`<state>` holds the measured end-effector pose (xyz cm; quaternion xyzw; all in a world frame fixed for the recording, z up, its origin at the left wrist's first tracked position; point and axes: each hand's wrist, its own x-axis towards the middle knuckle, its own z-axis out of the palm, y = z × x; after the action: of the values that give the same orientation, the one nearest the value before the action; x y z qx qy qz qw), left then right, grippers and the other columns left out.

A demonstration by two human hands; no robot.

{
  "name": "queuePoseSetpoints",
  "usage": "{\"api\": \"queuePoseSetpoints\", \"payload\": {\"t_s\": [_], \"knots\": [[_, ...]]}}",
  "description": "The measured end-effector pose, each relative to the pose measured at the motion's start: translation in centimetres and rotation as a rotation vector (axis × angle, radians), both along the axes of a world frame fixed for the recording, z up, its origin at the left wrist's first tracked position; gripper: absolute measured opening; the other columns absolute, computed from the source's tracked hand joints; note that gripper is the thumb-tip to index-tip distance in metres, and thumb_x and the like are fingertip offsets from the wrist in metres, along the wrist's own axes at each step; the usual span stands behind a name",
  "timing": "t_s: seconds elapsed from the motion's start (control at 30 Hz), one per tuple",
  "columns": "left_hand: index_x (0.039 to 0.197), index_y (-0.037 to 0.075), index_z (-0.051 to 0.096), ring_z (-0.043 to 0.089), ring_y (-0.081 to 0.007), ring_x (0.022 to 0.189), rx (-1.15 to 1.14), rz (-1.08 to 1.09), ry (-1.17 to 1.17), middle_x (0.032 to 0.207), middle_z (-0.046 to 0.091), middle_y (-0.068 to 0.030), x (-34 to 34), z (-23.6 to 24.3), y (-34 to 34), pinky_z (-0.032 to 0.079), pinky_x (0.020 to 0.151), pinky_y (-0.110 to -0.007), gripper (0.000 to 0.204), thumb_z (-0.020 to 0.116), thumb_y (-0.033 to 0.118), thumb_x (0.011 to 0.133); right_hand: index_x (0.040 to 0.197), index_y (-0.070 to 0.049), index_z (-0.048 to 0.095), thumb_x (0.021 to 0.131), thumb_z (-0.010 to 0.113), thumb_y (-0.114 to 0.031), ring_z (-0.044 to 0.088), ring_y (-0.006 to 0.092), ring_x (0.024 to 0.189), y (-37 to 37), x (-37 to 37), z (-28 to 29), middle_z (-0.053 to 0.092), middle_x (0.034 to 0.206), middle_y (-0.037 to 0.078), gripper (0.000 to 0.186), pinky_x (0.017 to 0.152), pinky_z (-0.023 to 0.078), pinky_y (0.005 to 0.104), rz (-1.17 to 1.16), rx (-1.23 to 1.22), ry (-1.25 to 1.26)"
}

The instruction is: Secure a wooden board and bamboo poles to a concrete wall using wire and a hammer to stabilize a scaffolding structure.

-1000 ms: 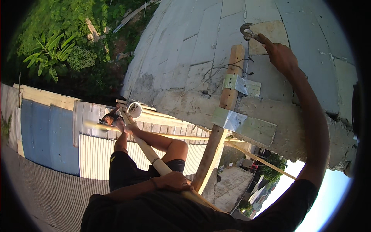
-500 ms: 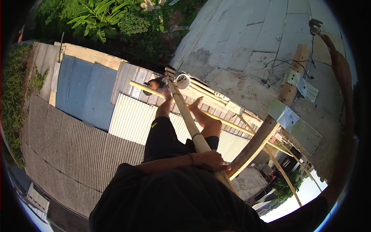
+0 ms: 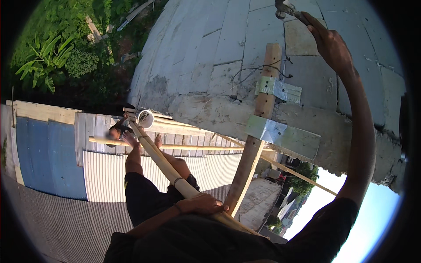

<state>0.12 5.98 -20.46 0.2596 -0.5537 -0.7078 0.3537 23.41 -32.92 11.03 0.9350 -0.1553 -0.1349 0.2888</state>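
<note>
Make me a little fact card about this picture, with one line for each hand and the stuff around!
Right hand: holds a hammer by its handle
Left hand: curled over the bamboo pole, close to the post
Post: wooden, with two metal straps across it
Bucket: white, near the pole's far end
Other person: below, near the bucket
Roofs: blue, cream and brown
Plants: green, upper left

Worn are a black short-sleeved shirt (image 3: 188, 239), black shorts (image 3: 147, 197) and a dark wristband (image 3: 178, 208).
</note>
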Motion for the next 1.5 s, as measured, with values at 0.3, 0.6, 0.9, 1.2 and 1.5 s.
{"api": "queuePoseSetpoints", "payload": {"t_s": [0.3, 0.6, 0.9, 1.2, 1.5], "knots": [[0.097, 0.003, 0.066, 0.068, -0.0381, 0.092, -0.046, -0.14, 0.099, 0.09, 0.07, -0.0187, -0.1, -1.6, -0.6, 0.049, 0.088, -0.049, 0.094, 0.011, 0.078, 0.092, 0.14, -0.023, 0.051, 0.104, 0.047, -0.027, 0.067, 0.034, 0.067, 3.6, -0.6, -4.2, 0.066, 0.072, 0.017, 0.036, 0.064, 0.052, 0.0486, -0.129, -0.149, 0.427], [0.094, -0.002, 0.062, 0.066, -0.0385, 0.096, -0.067, -0.293, 0.182, 0.094, 0.068, -0.0214, 0.9, -2.7, -2.3, 0.047, 0.09, -0.047, 0.095, 0.01, 0.077, 0.093, 0.145, -0.025, 0.046, 0.104, 0.047, -0.025, 0.063, 0.0318, 0.056, 3.4, 0.3, -4.6, 0.063, 0.066, 0.016, 0.041, 0.058, 0.048, 0.0477, -0.216, -0.306, 0.52], [0.087, 0.002, 0.059, 0.066, -0.036, 0.085, -0.047, -0.267, 0.256, 0.083, 0.065, -0.0174, 0.4, -3.2, -2.5, 0.046, 0.083, -0.048, 0.091, 0.01, 0.078, 0.092, 0.142, -0.026, 0.046, 0.104, 0.045, -0.026, 0.064, 0.032, 0.058, 3.7, 1.5, -3.7, 0.063, 0.066, 0.015, 0.038, 0.06, 0.052, 0.0478, -0.168, -0.175, 0.392], [0.088, -0.001, 0.061, 0.066, -0.0374, 0.092, -0.056, -0.274, 0.236, 0.092, 0.067, -0.0214, -0.1, -3.4, -2.5, 0.047, 0.088, -0.048, 0.093, 0.011, 0.078, 0.093, 0.144, -0.023, 0.047, 0.102, 0.05, -0.023, 0.063, 0.0284, 0.056, 3.2, 1.2, -3.3, 0.062, 0.065, 0.015, 0.042, 0.056, 0.047, 0.0442, -0.076, -0.155, 0.371], [0.082, 0.003, 0.056, 0.065, -0.0332, 0.084, -0.042, -0.234, 0.244, 0.082, 0.063, -0.0155, 1.0, -2.9, -2.3, 0.045, 0.084, -0.049, 0.09, 0.01, 0.08, 0.091, 0.143, -0.026, 0.044, 0.103, 0.047, -0.027, 0.067, 0.0316, 0.063, 4.0, 0.9, -2.9, 0.063, 0.066, 0.015, 0.04, 0.064, 0.054, 0.0483, -0.181, -0.154, 0.348]]}}
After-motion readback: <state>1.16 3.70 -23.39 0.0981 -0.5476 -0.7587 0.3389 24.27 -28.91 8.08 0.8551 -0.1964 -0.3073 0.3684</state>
